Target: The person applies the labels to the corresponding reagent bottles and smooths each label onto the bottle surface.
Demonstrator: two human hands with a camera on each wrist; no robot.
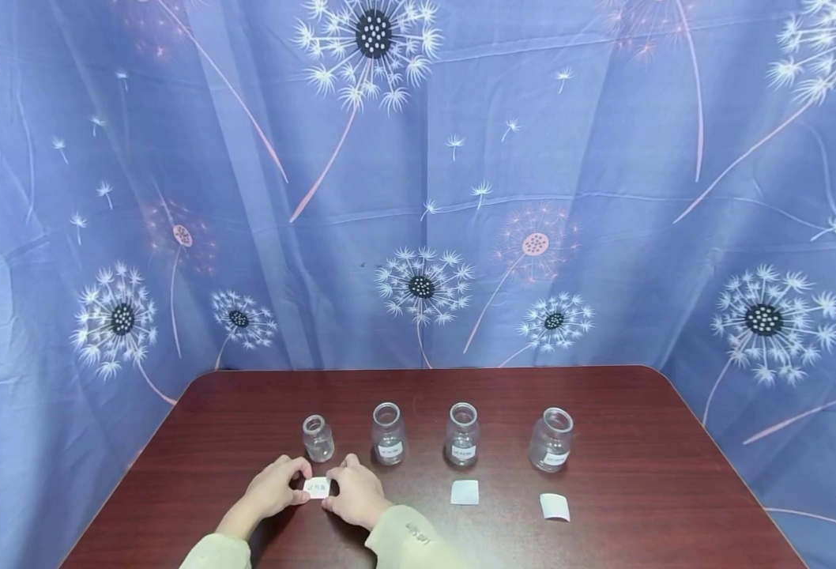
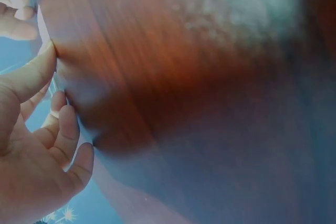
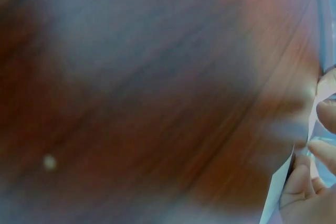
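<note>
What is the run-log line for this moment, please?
left hand: holds printed slip, left edge; right hand: holds same slip, right edge; small jar: beyond slip, no label seen; rightmost jar: labelled

On my head view I have the label [image 1: 317, 487] between left hand [image 1: 273, 485] and right hand [image 1: 358, 493], near side of the leftmost jar [image 1: 320, 447]. Three more jars [image 1: 390, 436] stand rightward on the table [image 1: 645, 450], slips [image 1: 465, 492] nearer than the last two; curtain [image 1: 603, 158] beyond.

Left hand [image 1: 273, 484] is pinching, thumb [image 2: 31, 77] opposing forefinger [image 1: 295, 465], outer fingers [image 2: 68, 129] bending. Right hand [image 1: 357, 491] is pinching likewise, just apart, fingertips [image 1: 333, 474] facing the left's. Left forearm [image 1: 217, 553] and right forearm [image 1: 414, 541] are angling inward from the near side.
</note>
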